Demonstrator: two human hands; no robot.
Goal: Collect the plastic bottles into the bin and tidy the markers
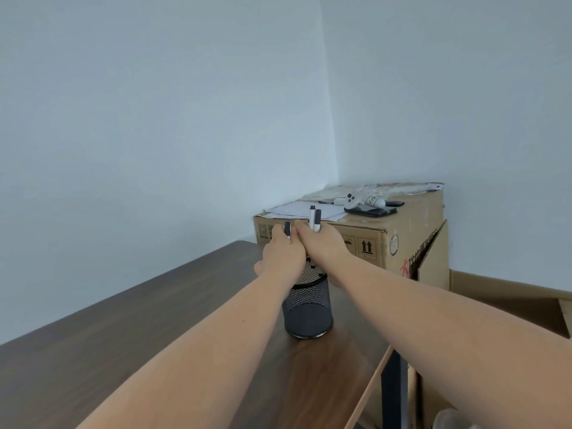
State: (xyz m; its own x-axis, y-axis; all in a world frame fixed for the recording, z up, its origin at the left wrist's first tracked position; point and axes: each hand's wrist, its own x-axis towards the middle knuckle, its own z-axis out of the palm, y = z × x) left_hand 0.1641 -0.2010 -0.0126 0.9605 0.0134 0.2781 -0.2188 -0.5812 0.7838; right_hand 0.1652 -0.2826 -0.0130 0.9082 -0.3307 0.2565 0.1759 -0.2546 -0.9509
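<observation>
Both hands meet above a black mesh pen cup [307, 308] that stands on a dark wooden table [130, 329]. The left hand [283, 253] has its fingers curled round a single marker [287, 229], whose dark cap pokes up just past the knuckles. The right hand [322, 243], touching the left at the thumb side, grips two white markers [315, 218] with black caps; they stand nearly upright and rise clear above its fingers. Directly beneath the right hand, what seems to be the lower end of those markers shows just over the cup's rim, though the palm hides most of it, so whether they reach inside I cannot tell.

Beyond the hands, close behind the fingertips, sits a cardboard box [371, 239] in the corner of the pale walls. On top of it, farther off to the right of the right hand, lie loose papers [297, 209], a white controller [356, 200] and a dark phone [376, 211].
</observation>
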